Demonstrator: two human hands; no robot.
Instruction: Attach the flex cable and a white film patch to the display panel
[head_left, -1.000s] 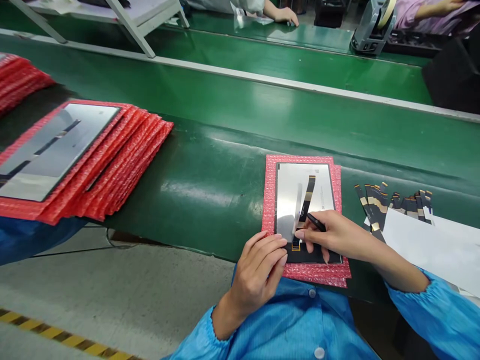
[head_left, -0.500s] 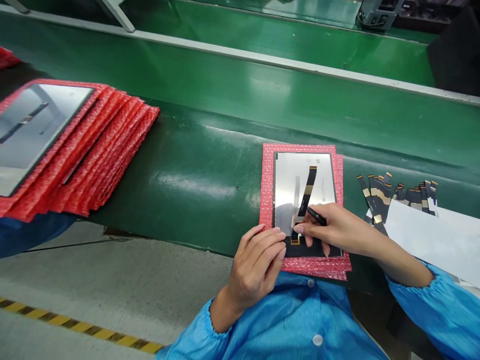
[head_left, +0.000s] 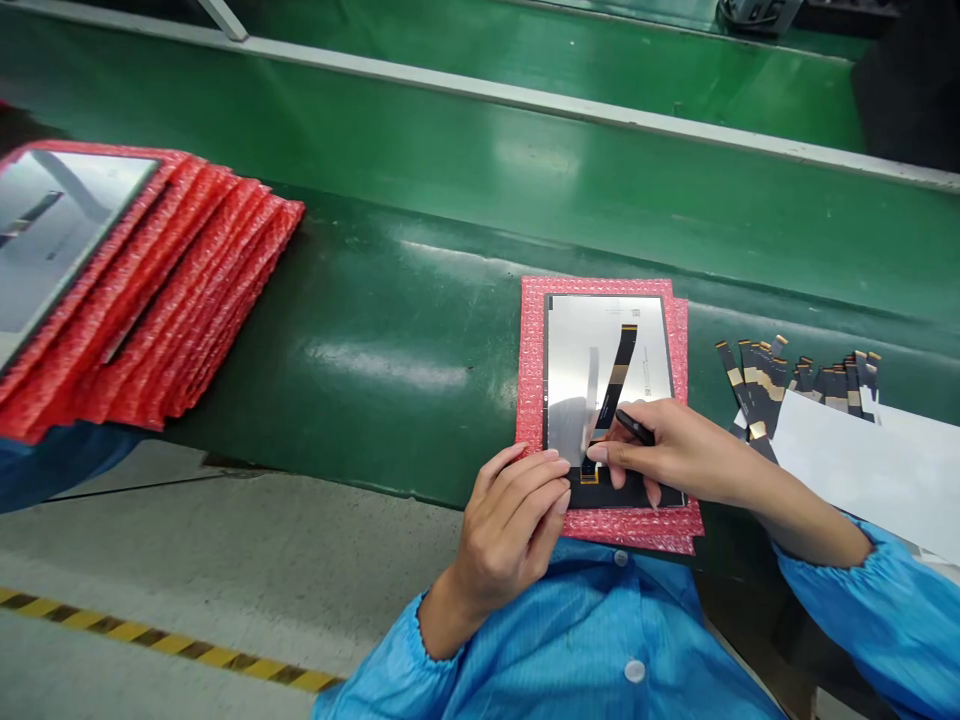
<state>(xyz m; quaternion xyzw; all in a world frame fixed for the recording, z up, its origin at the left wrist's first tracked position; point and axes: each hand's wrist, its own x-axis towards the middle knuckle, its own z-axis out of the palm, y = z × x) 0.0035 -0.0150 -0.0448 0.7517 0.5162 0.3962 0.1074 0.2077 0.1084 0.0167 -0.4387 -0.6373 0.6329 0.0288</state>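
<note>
Lying silver face up near the table's (head_left: 390, 300) near edge, the display panel (head_left: 649, 370) rests on pink bubble sleeves (head_left: 532, 370), presumably to cushion it from the hard surface. A dark flex cable (head_left: 617, 375) slants across it, its near end at the panel's black strip. The left hand (head_left: 514, 525) is flat, fingers extended side by side over the near left corner, gripping nothing, apparently to steady it. The right hand (head_left: 660, 455) pinches a black tool (head_left: 635, 427), its tip hidden, at the cable's near end, seemingly for fine control; whether the thumb touches the cable, I cannot tell. Farther right, loose flex cables (head_left: 761, 380) lie beside white sheets (head_left: 855, 470), probably for easy reach. Far left, a stack of red sleeves (head_left: 202, 290) bears another panel (head_left: 82, 200).
</note>
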